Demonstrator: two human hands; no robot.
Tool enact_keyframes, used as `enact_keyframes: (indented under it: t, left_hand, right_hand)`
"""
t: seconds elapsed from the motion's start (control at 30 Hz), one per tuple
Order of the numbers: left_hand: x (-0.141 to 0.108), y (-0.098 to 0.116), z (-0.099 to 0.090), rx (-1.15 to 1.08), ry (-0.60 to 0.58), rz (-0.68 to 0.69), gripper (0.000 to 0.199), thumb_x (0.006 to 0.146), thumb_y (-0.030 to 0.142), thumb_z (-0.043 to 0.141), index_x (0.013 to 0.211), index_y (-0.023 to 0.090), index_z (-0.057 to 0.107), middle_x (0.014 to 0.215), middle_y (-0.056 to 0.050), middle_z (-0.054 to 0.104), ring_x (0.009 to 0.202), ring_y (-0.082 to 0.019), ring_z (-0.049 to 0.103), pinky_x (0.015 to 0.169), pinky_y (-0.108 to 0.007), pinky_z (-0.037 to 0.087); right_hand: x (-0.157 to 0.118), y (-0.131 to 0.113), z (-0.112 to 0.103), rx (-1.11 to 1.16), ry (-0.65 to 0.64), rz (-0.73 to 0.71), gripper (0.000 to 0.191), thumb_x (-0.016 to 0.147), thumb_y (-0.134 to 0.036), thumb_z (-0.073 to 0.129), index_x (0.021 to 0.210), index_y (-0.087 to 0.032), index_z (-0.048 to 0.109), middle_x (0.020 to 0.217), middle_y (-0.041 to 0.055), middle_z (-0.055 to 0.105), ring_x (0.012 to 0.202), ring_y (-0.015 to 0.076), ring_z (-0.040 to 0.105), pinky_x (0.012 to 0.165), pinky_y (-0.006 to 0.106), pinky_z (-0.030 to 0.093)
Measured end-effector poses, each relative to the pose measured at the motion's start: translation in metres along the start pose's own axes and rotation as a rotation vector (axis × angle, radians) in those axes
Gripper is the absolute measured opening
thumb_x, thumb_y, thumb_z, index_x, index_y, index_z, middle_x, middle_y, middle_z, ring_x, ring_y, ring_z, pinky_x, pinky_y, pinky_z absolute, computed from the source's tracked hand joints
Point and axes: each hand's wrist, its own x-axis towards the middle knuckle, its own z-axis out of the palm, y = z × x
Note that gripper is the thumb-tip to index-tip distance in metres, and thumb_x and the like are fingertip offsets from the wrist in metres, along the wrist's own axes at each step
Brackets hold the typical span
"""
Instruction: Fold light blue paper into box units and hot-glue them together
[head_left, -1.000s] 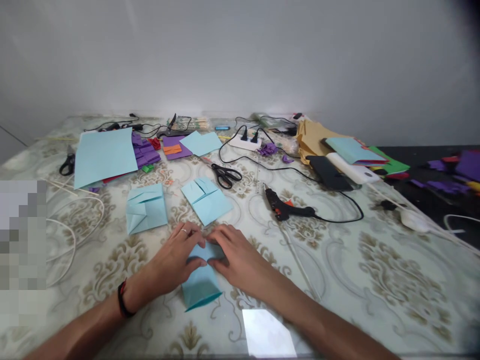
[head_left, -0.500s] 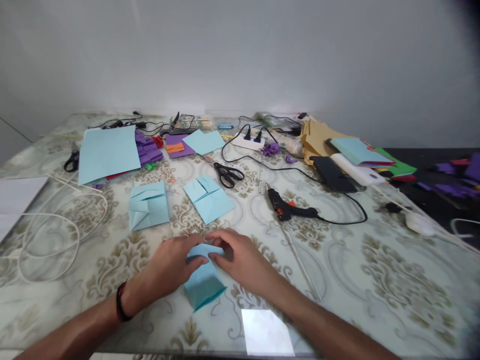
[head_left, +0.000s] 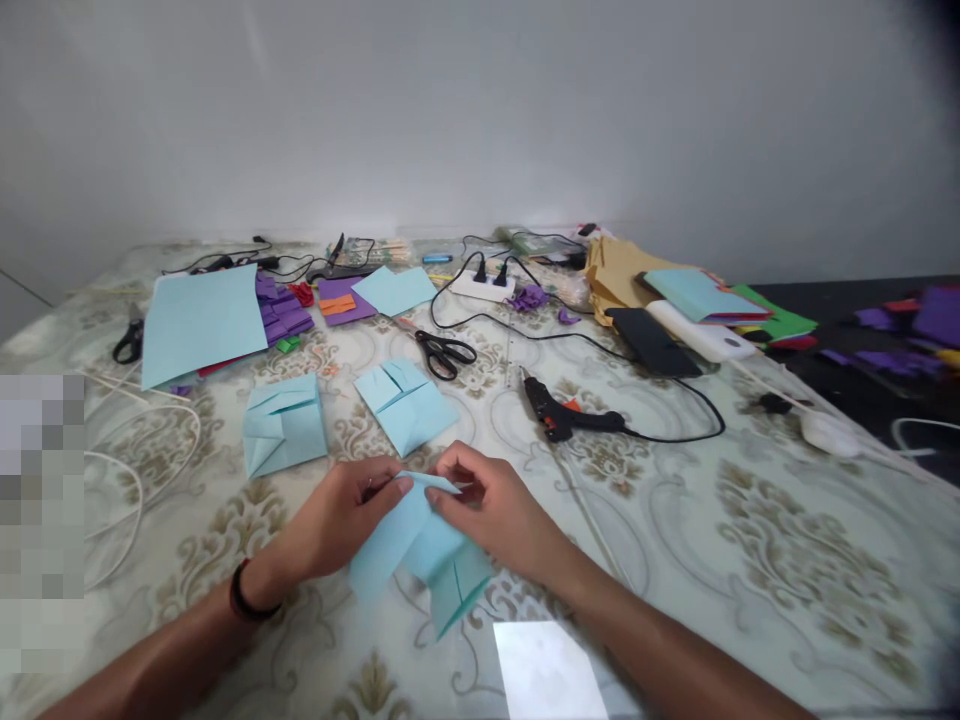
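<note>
"Where is the paper being handled?"

"Low in front of the person. The left hand (head_left: 330,520) pinches the light-blue folded paper (head_left: 390,540) near its upper edge; the right hand (head_left: 499,505) pinches it just beside. Whether it touches the tabletop (head_left: 675,560), I can't tell."

"How far along does it look?"

"Partly folded, I'd judge: creases show, but one panel juts out to the left and the lower end gapes."

"And the others?"

"A left packet (head_left: 300,435) and a right packet (head_left: 424,418) lie apart beyond the hands, their flaps creased, seemingly further along. The large blue sheet (head_left: 202,325) shows no folds."

"Tools?"

"Neither the scissors (head_left: 429,343) nor the glue gun (head_left: 559,415) is in hand."
</note>
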Motion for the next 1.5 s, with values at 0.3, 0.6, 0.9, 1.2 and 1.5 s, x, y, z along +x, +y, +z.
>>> enact_keyframes:
  t: [0.3,0.6,0.9,1.2,1.5]
  left_hand:
    - [-0.001,-0.014,0.001,-0.139,0.011,0.056,0.034,0.103,0.046,0.052,0.094,0.017,0.068,0.078,0.0,0.065,0.071,-0.014,0.055,0.064,-0.023,0.043]
    - [-0.001,-0.017,-0.002,-0.12,0.055,0.058,0.037,0.101,0.049,0.052,0.091,0.017,0.068,0.071,0.001,0.06,0.065,-0.014,0.05,0.06,-0.024,0.039]
    - [-0.003,-0.01,-0.001,-0.106,0.0,0.053,0.039,0.102,0.046,0.051,0.083,0.016,0.067,0.072,0.002,0.057,0.068,-0.013,0.046,0.061,-0.025,0.037]
    - [-0.003,-0.011,-0.001,-0.169,0.052,0.116,0.034,0.099,0.044,0.058,0.086,0.017,0.072,0.073,0.0,0.063,0.067,-0.013,0.05,0.06,-0.023,0.04]
    - [-0.004,-0.01,-0.003,-0.09,-0.022,0.024,0.041,0.096,0.048,0.062,0.072,0.015,0.06,0.061,0.005,0.039,0.057,-0.009,0.033,0.049,-0.023,0.024]
  right_hand:
    - [-0.008,-0.001,0.005,-0.213,-0.061,-0.107,0.02,0.09,-0.025,0.07,0.101,-0.023,0.054,0.09,-0.001,0.061,0.077,0.014,0.059,0.067,0.025,0.049]
    - [-0.011,-0.004,0.0,-0.14,-0.165,-0.28,0.023,0.102,-0.03,0.056,0.122,-0.027,0.068,0.123,0.0072,0.058,0.103,0.0184,0.061,0.087,0.032,0.054]
    - [-0.007,0.006,0.009,-0.087,-0.06,-0.225,0.01,0.095,-0.019,0.068,0.1,-0.025,0.075,0.1,0.0024,0.061,0.086,0.0141,0.061,0.079,0.029,0.052]
    - [-0.007,0.002,0.012,0.075,-0.058,0.009,0.015,0.093,-0.031,0.07,0.101,-0.022,0.061,0.087,-0.0012,0.06,0.077,0.0135,0.057,0.071,0.026,0.051]
    - [-0.006,-0.002,0.01,0.049,-0.074,0.12,0.033,0.091,-0.049,0.069,0.08,-0.018,0.066,0.072,-0.0007,0.06,0.065,0.0126,0.052,0.059,0.025,0.041]
